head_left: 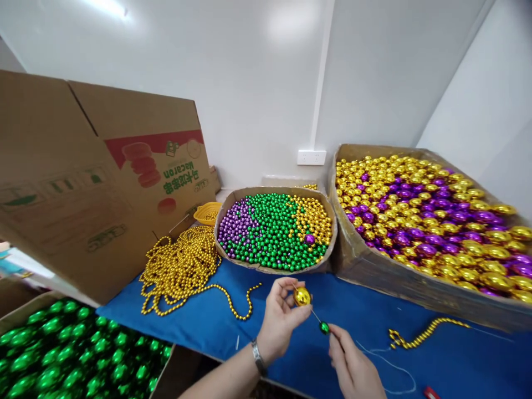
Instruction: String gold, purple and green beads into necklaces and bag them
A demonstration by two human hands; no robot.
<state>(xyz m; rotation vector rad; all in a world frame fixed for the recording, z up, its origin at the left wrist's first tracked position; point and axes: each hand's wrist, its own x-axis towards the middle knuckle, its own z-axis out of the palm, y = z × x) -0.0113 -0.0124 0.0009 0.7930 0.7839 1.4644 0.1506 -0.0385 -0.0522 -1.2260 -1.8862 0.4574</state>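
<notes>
My left hand [279, 317] pinches a large gold bead [302, 296] above the blue table cover [208, 324]. A thin needle runs from that bead down to a small green bead [324, 327], which my right hand [353, 366] holds at its fingertips. A white thread [390, 366] trails from my right hand across the cloth. Just beyond my hands stands a round cardboard tray [328, 249] of small purple, green and gold beads.
A box [415, 282] of large gold and purple beads stands at the right. Gold bead strands [183, 271] lie heaped at the left, a short gold strand [424, 334] at the right. A box of large green beads [62, 349] is at lower left, beside a tilted carton [83, 183].
</notes>
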